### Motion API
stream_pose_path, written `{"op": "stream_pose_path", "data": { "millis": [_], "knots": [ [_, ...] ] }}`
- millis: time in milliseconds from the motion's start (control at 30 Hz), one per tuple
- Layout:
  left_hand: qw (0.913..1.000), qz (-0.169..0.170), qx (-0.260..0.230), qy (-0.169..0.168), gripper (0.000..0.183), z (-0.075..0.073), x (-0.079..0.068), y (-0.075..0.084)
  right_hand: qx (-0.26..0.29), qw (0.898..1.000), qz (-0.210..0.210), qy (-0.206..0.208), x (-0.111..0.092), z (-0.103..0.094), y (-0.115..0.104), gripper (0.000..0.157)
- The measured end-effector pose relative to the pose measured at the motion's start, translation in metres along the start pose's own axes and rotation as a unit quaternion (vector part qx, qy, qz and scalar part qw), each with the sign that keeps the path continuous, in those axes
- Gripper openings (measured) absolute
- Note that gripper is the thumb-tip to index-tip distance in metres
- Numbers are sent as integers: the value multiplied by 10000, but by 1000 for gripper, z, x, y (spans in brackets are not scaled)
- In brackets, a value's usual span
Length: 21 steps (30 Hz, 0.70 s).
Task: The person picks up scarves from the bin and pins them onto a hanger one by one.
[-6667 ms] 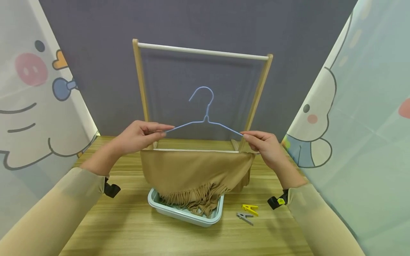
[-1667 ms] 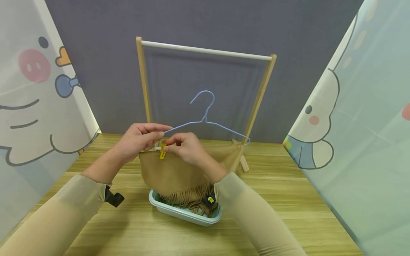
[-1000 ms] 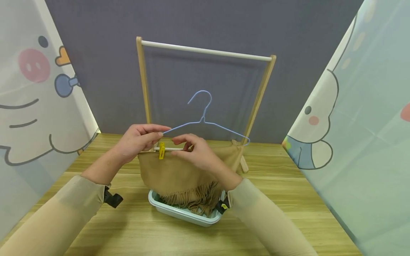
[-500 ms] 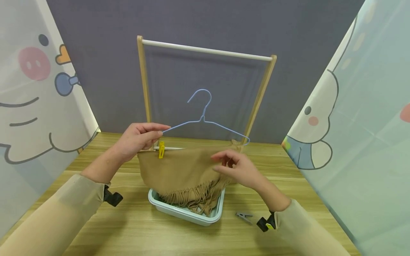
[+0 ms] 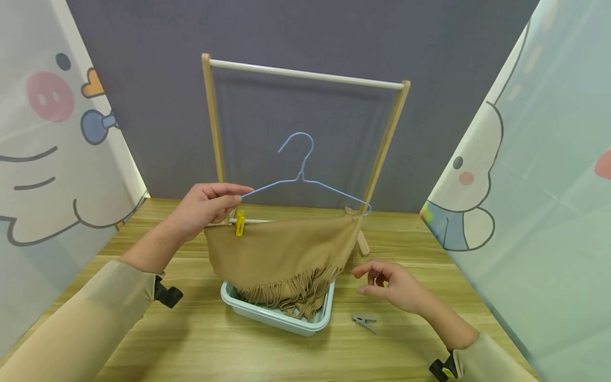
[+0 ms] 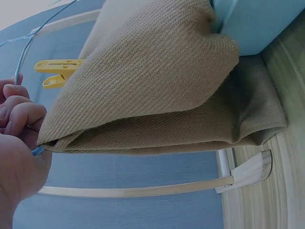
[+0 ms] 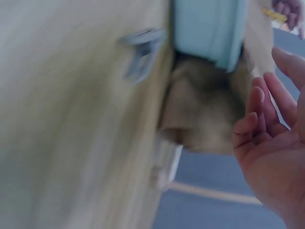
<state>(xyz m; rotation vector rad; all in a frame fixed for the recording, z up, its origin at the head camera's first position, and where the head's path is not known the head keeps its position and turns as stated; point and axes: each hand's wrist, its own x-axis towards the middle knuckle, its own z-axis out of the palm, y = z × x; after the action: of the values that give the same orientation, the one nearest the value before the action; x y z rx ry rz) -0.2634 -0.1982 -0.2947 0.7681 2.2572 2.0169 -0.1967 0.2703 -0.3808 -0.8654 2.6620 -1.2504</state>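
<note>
My left hand [image 5: 206, 208] pinches the left arm of a blue wire hanger [image 5: 329, 187] and holds it up in front of the rack. A tan fringed scarf [image 5: 286, 244] hangs folded over the hanger's lower bar, its fringe dropping into a pale blue basin [image 5: 267, 317]. Near the scarf's left end a yellow clothespin [image 5: 240, 223] is clipped on its top edge; it also shows beside the left hand in the left wrist view. Holding nothing, my right hand [image 5: 393, 286] hovers with loosely bent fingers above a grey clothespin [image 5: 365, 322] lying on the table.
Behind the hanger stands a wooden rack [image 5: 389, 130] with a white top rod [image 5: 305, 75]. A grey panel [image 5: 334, 32] closes the back, with cartoon-printed curtains [image 5: 539, 175] at both sides. The wood-grain table [image 5: 215, 350] stretches in front of the basin.
My right hand has fastened the yellow clothespin onto the scarf, let go and moved right and down toward the grey clothespin. The left hand keeps its hold on the hanger.
</note>
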Motion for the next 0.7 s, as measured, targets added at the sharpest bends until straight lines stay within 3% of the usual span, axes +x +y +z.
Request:
{"op": "stream_pose_path", "data": {
  "millis": [367, 533, 700],
  "knots": [
    [10000, 55, 35, -16, 27, 0, 0, 1, 566, 9882, 632, -1278, -29, 2, 41, 40],
    [10000, -16, 26, -11, 27, 1, 0, 1, 896, 9821, 642, -1530, -36, 4, 50, 41],
    [10000, -74, -15, -4, 27, 1, 0, 2, 791, 9819, 696, -1575, -38, 6, 50, 39]
  ]
}}
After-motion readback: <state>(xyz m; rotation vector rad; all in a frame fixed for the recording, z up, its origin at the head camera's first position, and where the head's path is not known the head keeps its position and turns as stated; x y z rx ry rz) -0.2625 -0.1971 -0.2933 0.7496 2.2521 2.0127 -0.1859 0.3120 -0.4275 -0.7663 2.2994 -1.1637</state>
